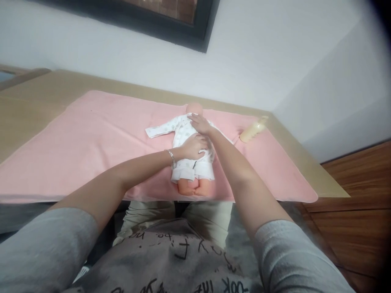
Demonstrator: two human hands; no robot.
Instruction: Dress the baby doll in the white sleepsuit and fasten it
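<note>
- nearest of all, the person's grey shirt [183,248] with dark hand-written-looking lettering, its sleeves ending above the elbows, and pale trousers [209,219] just beyond, under the edge of the tabletop [33,101]
- a pink cloth [122,134] spread over much of the wooden tabletop, lightly creased, its near edge running along the front
- close to that near edge, the bare legs [185,187] of a doll [182,140], which lies stretched out on the cloth with its feet end toward the person
- white shorts [183,169] around the tops of the legs, with wide leg openings
- the left hand [195,147], wearing a silver bracelet [172,158] at the wrist, resting on the doll's clothed middle with fingers bent over; i cannot tell whether it pinches the fabric
- a white printed top [183,127] on the doll, one sleeve laid out to the left, the other mostly hidden by the right forearm
- the right hand [200,123], a little farther up, laid on the doll's chest or back with fingers extended, gripping nothing
- the doll's head [194,108] at the far end, just past the right hand
- a bottle [253,132] with yellowish contents, on the right of the cloth and apart from the hands, slanted in view; standing or lying, i cannot tell
- wooden panels [357,179] off to the right
- a pale wall [259,53] with a dark frame [206,24] behind everything
</note>
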